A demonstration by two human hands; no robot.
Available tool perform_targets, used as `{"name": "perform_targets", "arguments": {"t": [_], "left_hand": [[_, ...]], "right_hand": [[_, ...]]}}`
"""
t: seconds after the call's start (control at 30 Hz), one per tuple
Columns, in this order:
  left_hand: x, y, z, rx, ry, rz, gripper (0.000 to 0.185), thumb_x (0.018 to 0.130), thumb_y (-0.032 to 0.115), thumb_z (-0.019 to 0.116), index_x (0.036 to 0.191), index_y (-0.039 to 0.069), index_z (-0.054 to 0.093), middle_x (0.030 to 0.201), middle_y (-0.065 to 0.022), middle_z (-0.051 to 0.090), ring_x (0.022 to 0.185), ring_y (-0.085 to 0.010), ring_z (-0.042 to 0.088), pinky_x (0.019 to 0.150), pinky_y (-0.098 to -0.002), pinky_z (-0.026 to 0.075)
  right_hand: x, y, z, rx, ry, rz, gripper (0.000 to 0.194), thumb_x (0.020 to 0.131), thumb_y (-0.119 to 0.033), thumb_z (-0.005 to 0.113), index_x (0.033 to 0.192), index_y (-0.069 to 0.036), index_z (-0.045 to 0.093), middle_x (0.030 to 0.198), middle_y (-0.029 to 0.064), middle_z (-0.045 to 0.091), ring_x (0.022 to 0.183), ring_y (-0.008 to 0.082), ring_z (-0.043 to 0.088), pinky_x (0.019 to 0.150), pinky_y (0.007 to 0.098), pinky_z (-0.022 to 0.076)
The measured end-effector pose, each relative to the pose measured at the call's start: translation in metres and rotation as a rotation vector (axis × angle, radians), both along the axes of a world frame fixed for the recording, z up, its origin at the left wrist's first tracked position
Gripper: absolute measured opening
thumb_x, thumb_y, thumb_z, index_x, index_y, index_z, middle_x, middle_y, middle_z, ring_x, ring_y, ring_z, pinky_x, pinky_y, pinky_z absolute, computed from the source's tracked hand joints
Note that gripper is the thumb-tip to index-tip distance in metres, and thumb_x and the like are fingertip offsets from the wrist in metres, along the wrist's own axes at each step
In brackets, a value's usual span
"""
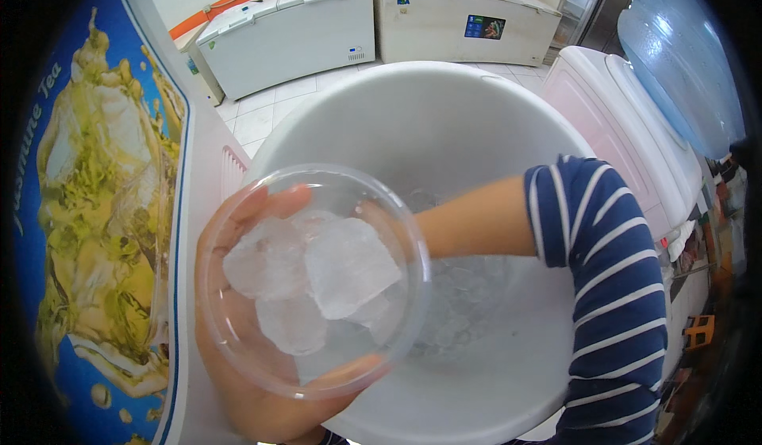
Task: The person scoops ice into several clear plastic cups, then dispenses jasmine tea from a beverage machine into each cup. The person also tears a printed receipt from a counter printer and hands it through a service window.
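My left hand (238, 373) is wrapped around a clear plastic bowl (421, 278) that holds several large ice chunks (351, 266). Behind the bowl's right side, my right hand (381, 222) shows blurred through the clear wall; whether its fingers grip anything is hidden. The right forearm, in a striped sleeve, reaches in from the right over a big white round tub (500, 379). Smaller pieces of ice (458, 302) lie at the bottom of the tub, below the bowl.
A panel with a printed drink picture (107, 219) stands close on the left. Two white chest freezers (292, 34) line the far wall. On the right are a pink and white appliance (601, 105) with a blue water bottle (678, 64), and an orange stool (699, 332).
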State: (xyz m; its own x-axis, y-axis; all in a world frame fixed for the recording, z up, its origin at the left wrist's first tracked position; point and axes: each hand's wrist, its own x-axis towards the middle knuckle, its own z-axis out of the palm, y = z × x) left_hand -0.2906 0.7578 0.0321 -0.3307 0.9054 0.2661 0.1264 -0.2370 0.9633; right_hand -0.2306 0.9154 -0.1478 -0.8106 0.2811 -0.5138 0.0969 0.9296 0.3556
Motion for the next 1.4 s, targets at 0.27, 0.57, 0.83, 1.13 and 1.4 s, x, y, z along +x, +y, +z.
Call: {"name": "perform_targets", "arguments": {"t": [0.27,0.57,0.83,1.13,1.4], "left_hand": [[-0.003,-0.001,0.005,-0.050,0.056,-0.015,0.110,0.051,0.039,0.080,0.140,-0.003,0.030,0.134,-0.0204,0.044,0.122,-0.0332,0.046,0.101,-0.0439,0.041],[-0.005,0.000,0.003,-0.033,0.039,-0.023,0.108,0.053,0.038,0.080,0.140,-0.003,0.030,0.134,-0.0206,0.044,0.123,-0.0330,0.045,0.101,-0.0436,0.040],[-0.006,0.002,0.003,-0.023,0.034,-0.044,0.107,0.054,0.037,0.080,0.140,-0.003,0.030,0.134,-0.0204,0.044,0.123,-0.0325,0.045,0.102,-0.0430,0.039],[-0.007,0.001,0.002,-0.017,0.031,-0.056,0.105,0.055,0.036,0.080,0.140,-0.003,0.031,0.134,-0.0203,0.044,0.123,-0.0319,0.045,0.103,-0.0423,0.038],[-0.005,0.003,0.002,-0.015,0.045,-0.054,0.104,0.055,0.035,0.080,0.139,-0.003,0.031,0.134,-0.0201,0.044,0.123,-0.0313,0.045,0.103,-0.0417,0.038]], "right_hand": [[-0.013,0.006,0.002,0.114,-0.090,0.149,0.016,0.064,-0.025,0.071,0.073,-0.013,0.066,0.067,0.0023,0.060,0.056,0.0228,0.054,0.049,0.0382,0.0427],[-0.008,-0.017,0.016,-0.215,0.713,0.270,0.016,0.077,-0.020,0.064,0.092,-0.017,0.070,0.090,0.0044,0.066,0.084,0.0233,0.062,0.077,0.0397,0.0483],[-0.001,-0.079,0.008,0.101,0.204,0.488,0.028,0.081,-0.016,0.060,0.108,-0.017,0.066,0.114,0.0050,0.060,0.087,0.0235,0.060,0.078,0.0397,0.0485],[-0.004,-0.024,0.083,0.325,0.126,0.259,0.015,0.072,-0.015,0.065,0.087,-0.011,0.067,0.091,0.0039,0.059,0.068,0.0208,0.054,0.057,0.0384,0.0455],[-0.013,-0.024,0.092,0.297,0.044,0.180,0.015,0.071,-0.021,0.067,0.084,-0.014,0.069,0.073,0.0025,0.062,0.070,0.0202,0.058,0.059,0.0389,0.0479]]}}
